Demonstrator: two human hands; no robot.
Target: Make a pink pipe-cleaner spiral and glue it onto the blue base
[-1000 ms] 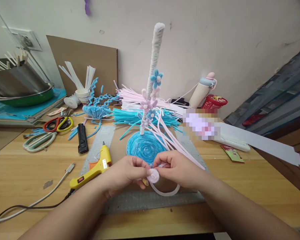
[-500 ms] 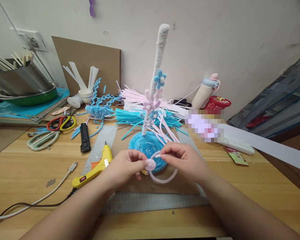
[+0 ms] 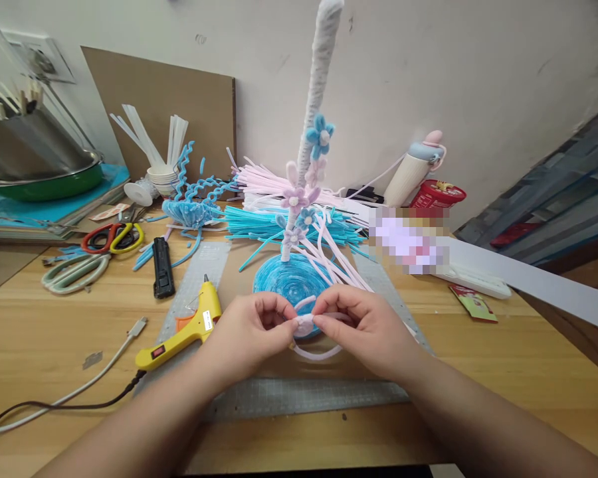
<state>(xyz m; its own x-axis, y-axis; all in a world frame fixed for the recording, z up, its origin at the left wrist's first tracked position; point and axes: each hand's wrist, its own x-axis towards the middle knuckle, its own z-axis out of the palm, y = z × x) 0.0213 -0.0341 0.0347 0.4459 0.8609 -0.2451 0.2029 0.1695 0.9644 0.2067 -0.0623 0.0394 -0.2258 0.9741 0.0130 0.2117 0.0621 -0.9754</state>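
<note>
Moved closer together since prev frame: both hands, fingertips now nearly meeting over pink coil; loose tail of pipe cleaner loops lower and tighter, less of it showing. Camera tilted down a bit, white stem top now cut off at frame edge.

Biggest to smallest:

Wooden table [image 3: 478, 358], cluttered along back. Grey cutting mat [image 3: 299, 395] under work area, brown card on it.

Steel basin [image 3: 24, 149] far left w/ wooden sticks poking out, sitting in green-rimmed pan.

Tall white wrapped stem [image 3: 317, 73] upright on blue spiral base [image 3: 285, 282], blue + pink pipe-cleaner flowers up its lower half. Base just behind hands.

Piles of blue and pink pipe cleaners [image 3: 259, 229] behind base, lying flat.

Yellow glue gun [image 3: 182, 332] left of hands, nozzle pointing away, dark cord trailing left.

Paper cups [image 3: 163, 178] stacked at back, white strips standing in them.

Red tub [image 3: 436, 194] w/ lid on, contents not visible; cream bottle [image 3: 409, 174] leaning beside it.

Scissors [image 3: 109, 238] red/yellow, pale green pair nearer; black cutter [image 3: 162, 269] to their right.

Left hand [image 3: 249, 335]: thumb + forefinger pinched narrow on pink coil [image 3: 305, 323], a small flat disc of wound pink pipe cleaner, held above mat just in front of blue base.

Right hand [image 3: 366, 328]: pinched tight on pipe cleaner right at coil's edge, tail curving under to form a loop below.
</note>
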